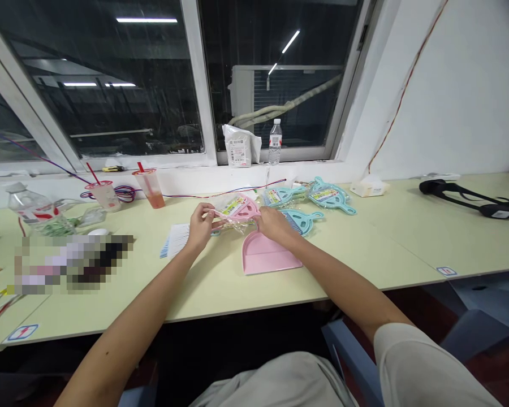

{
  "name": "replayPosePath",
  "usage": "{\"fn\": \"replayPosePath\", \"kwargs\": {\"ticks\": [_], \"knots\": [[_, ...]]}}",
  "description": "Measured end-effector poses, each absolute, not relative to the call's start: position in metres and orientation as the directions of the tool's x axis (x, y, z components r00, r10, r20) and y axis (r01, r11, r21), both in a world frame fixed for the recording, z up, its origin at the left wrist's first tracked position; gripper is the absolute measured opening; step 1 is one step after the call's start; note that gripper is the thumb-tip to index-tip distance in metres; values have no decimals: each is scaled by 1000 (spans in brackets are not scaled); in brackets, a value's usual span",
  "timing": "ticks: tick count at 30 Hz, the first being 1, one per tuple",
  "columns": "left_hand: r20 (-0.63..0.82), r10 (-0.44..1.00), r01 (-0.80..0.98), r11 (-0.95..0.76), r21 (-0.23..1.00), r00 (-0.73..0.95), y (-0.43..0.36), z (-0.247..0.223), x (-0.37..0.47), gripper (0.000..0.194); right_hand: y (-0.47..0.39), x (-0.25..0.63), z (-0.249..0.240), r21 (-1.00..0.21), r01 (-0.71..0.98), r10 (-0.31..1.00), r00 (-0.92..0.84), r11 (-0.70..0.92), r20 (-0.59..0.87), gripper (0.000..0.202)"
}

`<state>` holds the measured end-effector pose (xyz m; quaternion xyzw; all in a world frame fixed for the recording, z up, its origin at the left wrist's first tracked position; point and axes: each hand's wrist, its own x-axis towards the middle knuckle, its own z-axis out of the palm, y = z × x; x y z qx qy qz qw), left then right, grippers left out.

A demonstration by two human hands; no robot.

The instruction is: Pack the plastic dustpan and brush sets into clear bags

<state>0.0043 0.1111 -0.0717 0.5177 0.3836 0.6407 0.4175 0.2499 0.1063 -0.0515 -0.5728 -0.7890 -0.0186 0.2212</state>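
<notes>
A pink mini dustpan set [242, 208] with a printed label and clear plastic wrapping is between my two hands. My left hand [201, 226] pinches the left edge of its wrapping. On its right, narrow end, my right hand [276, 225] is closed, its fingertips partly hidden. Under my right hand and wrist lies a bare pink dustpan [269, 257], flat on the table. Just behind my right hand is a wrapped light-blue dustpan set [306, 221]. Beside my left hand is a white sheet with blue stripes [175, 240], partly covered.
Further back lie two more blue dustpan sets [283, 195] [331, 195] and a tissue pack [369, 187]. Two drink cups [150, 189] [105, 195] and a large bottle [38, 212] stand left. A black strapped device [470, 199] lies right. On the sill are a water bottle [275, 142] and a white package [240, 148].
</notes>
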Motion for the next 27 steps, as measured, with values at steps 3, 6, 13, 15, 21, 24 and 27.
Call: {"fn": "replayPosePath", "kwargs": {"ticks": [3,6,13,15,21,24,27], "knots": [[433,901,74,-430,900,-34,115,-76,0,38,119,260,-56,-194,918,878,-244,346,412,26],[600,800,349,-563,749,3,119,-77,-7,27,129,268,-60,-164,922,867,-253,350,429,27],[757,607,609,-702,368,243,114,-76,-8,13,140,283,-54,-92,895,817,-353,437,457,29],[739,622,587,-709,391,259,107,-74,-2,26,145,294,-46,-139,884,826,-347,446,444,25],[707,671,560,-682,471,223,95,-72,5,53,155,377,-32,-352,824,865,-294,445,407,32],[681,689,564,-675,476,249,94,-75,6,33,152,431,-40,-394,820,897,-296,415,328,35],[653,704,555,-674,487,281,95,-79,10,23,149,470,-57,-405,849,937,-266,339,225,36]]}}
